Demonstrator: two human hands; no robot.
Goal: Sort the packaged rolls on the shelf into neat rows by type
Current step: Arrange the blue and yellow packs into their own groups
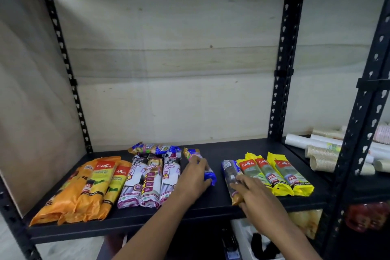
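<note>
On the black shelf (pixel 215 154) three orange packs (pixel 84 188) lie in a row at the left, with three white-and-purple drawstring packs (pixel 147 181) beside them. Behind those, a few blue-and-yellow packs (pixel 154 149) lie crosswise. My left hand (pixel 194 177) grips a blue-and-yellow pack (pixel 209 175) just right of the white row. Further right, my right hand (pixel 249 188) holds another blue pack (pixel 229 170), which lies against three yellow packs (pixel 280 173).
Black slotted uprights (pixel 281 69) frame the bay, and a pale board backs it. The neighbouring shelf at the right holds white rolls and stacked paper cups (pixel 322 154). A white bin (pixel 249 236) sits below the shelf's front edge.
</note>
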